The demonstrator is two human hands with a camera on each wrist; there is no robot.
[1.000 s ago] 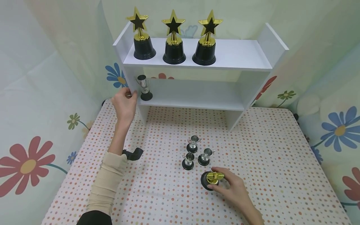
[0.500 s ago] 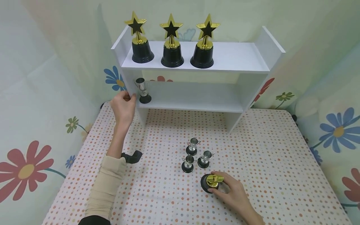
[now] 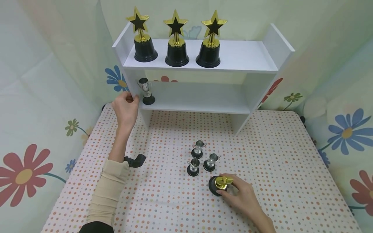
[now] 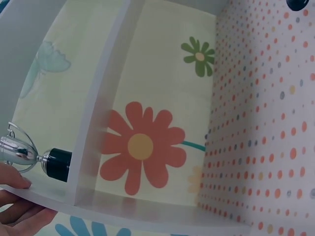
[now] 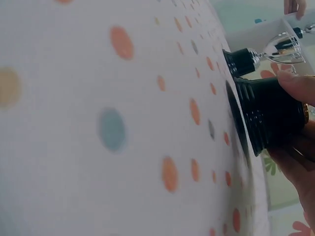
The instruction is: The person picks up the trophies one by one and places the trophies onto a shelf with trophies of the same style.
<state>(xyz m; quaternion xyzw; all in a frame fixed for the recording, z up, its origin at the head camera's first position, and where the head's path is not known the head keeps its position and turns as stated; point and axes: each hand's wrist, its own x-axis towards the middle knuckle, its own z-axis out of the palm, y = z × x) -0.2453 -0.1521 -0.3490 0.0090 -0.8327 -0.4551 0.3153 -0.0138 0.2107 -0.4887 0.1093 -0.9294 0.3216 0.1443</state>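
My left hand grips the left side panel of a white shelf; in the left wrist view the thumb lies inside the panel and the other fingers outside. Just beside it, a silver cup trophy stands on the middle shelf. My right hand holds a gold star trophy between thumb and fingers. Its black base stands upright at the tabletop in the right wrist view; whether it touches I cannot tell. Several small silver cups, one nearest the star trophy, stand just beyond it.
On the top shelf, three gold star trophies with black bases stand in a row towards the left. A dotted cloth covers the table. Flowered fabric hangs behind and at both sides.
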